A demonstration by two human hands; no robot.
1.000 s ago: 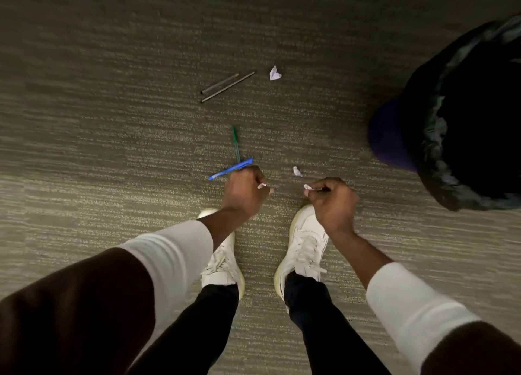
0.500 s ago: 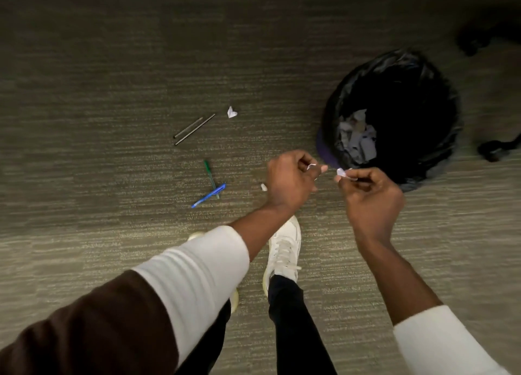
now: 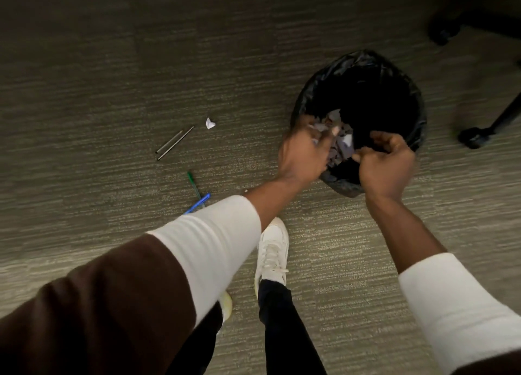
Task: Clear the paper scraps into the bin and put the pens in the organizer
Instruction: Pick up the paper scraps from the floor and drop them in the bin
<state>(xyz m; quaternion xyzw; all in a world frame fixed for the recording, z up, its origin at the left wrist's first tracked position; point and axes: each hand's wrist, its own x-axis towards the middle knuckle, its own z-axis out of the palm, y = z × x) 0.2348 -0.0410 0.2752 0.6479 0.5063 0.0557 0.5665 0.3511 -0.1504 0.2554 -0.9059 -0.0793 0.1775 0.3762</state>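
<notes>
A bin with a black liner (image 3: 410, 92) stands on the carpet at the right, with several paper scraps (image 3: 345, 145) inside. My left hand (image 3: 304, 152) hovers over its near left rim, fingers spread and blurred, holding nothing. Over the near rim, my right hand (image 3: 386, 163) has loosely curled fingers with thumb and forefinger apart and nothing visible between them. A crumpled white scrap (image 3: 210, 123) lies on the floor to the left. Near it are two thin dark pens (image 3: 176, 142), a green pen (image 3: 194, 184) and a blue pen (image 3: 198, 202) partly hidden by my left sleeve. No organizer is in view.
A tiny white scrap (image 3: 245, 190) lies beside my left forearm. My white shoe (image 3: 272, 250) stands below the hands. Dark chair legs with casters (image 3: 473, 136) sit right of the bin, with another caster (image 3: 442, 30) at the top right.
Both hands rose from the floor and moved right to the bin. The small scraps they pinched are no longer in the fingers. The view has swung toward the bin.
</notes>
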